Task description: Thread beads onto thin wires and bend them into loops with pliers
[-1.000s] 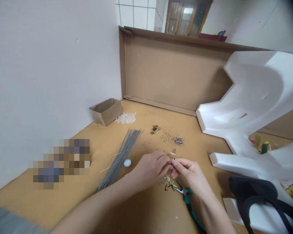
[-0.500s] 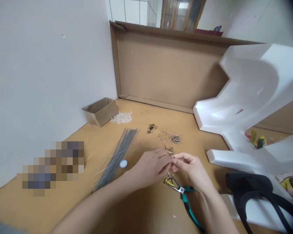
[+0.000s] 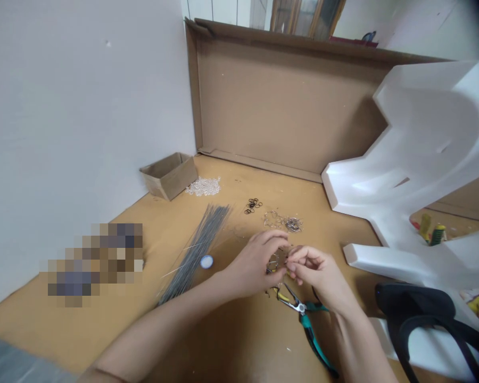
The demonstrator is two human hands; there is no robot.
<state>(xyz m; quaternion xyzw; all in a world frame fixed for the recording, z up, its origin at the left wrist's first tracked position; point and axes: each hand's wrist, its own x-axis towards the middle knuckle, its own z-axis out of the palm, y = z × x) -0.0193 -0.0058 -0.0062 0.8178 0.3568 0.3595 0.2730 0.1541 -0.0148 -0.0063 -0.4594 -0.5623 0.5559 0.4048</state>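
Note:
My left hand (image 3: 259,264) is over the table, thumb and fingers curved apart around small pieces, with nothing visibly gripped. Close beside it, my right hand (image 3: 309,268) is closed in a pinch on something too small to make out. Just below both hands lie pliers with green and black handles (image 3: 312,340), their jaws spread. Behind the hands are a tangle of thin metal pieces (image 3: 293,224) and a small group of black rings (image 3: 253,205). A bundle of grey wires (image 3: 197,250) lies left of my left hand, with a round white disc (image 3: 206,261) beside it.
An open cardboard box (image 3: 170,176) stands at the back left beside a pile of clear rings (image 3: 204,186). A large cardboard tray (image 3: 263,106) leans behind. White foam (image 3: 355,186) and a black strapped object (image 3: 415,303) are on the right. A blurred patch covers the left.
The fingers of my left hand have opened and parted from my right fingertips. My right hand stays pinched. The whole view has shifted slightly.

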